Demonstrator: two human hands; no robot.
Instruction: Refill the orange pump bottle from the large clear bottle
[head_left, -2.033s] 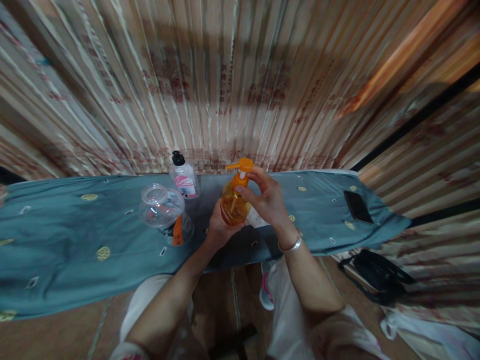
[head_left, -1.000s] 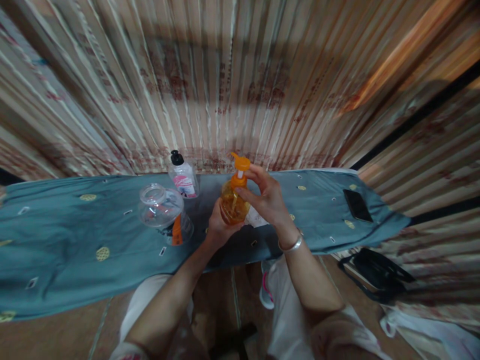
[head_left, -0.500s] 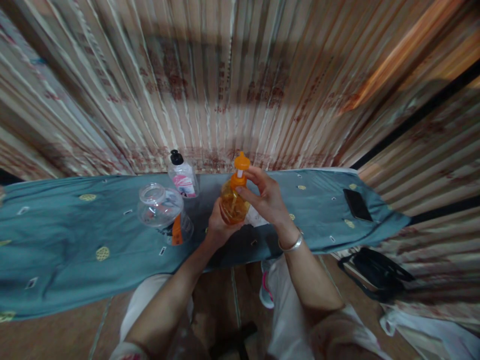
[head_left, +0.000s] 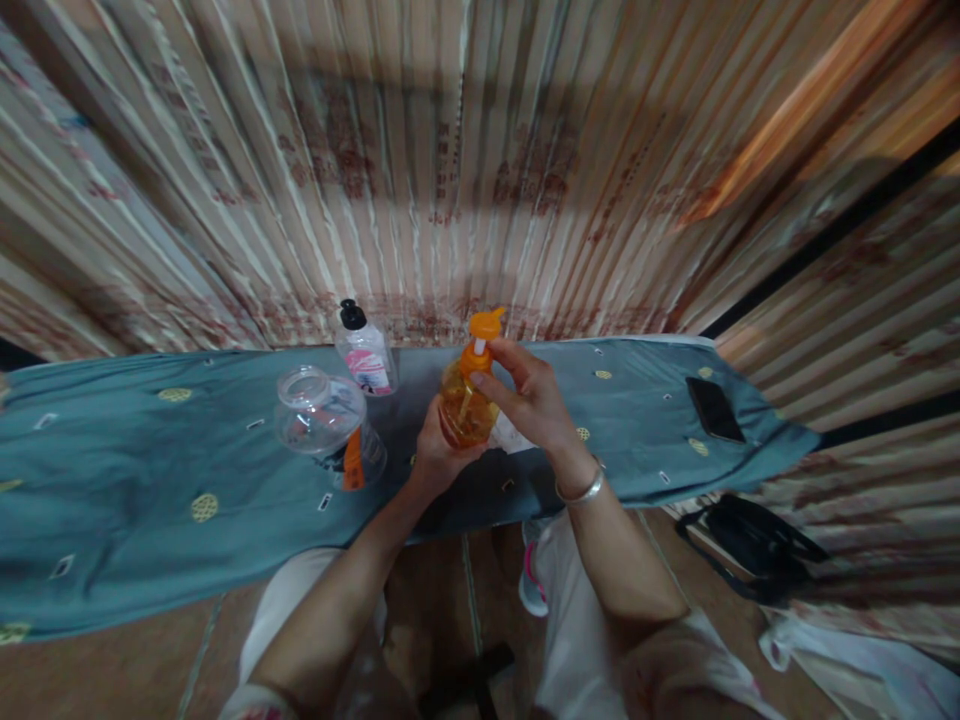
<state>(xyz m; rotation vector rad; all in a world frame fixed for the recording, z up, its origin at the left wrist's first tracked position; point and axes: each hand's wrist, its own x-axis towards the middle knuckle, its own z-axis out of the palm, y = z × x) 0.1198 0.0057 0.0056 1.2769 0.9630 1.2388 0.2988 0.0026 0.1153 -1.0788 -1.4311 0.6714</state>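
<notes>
An amber see-through pump bottle (head_left: 466,412) with an orange pump top (head_left: 486,324) is held over the table in front of me. My left hand (head_left: 441,448) is closed round the lower left side of its body. At the collar under the pump head, my right hand (head_left: 529,392) grips with thumb and fingers. A small white piece (head_left: 513,436), perhaps paper, lies behind the bottle, partly covered by my right hand. To the left stand a clear wide-mouthed plastic jar (head_left: 319,415) with an orange label and a clear bottle (head_left: 366,358) with a black cap and pink label.
A blue-green patterned cloth (head_left: 135,440) covers the narrow table. On its right end lies a dark phone (head_left: 715,408). A pleated curtain (head_left: 405,200) hangs right behind the table. A black bag (head_left: 750,545) rests low at the right.
The orange pump head has turned, its spout swinging from pointing away to pointing right. Both hands stay in about the same place on the bottle.
</notes>
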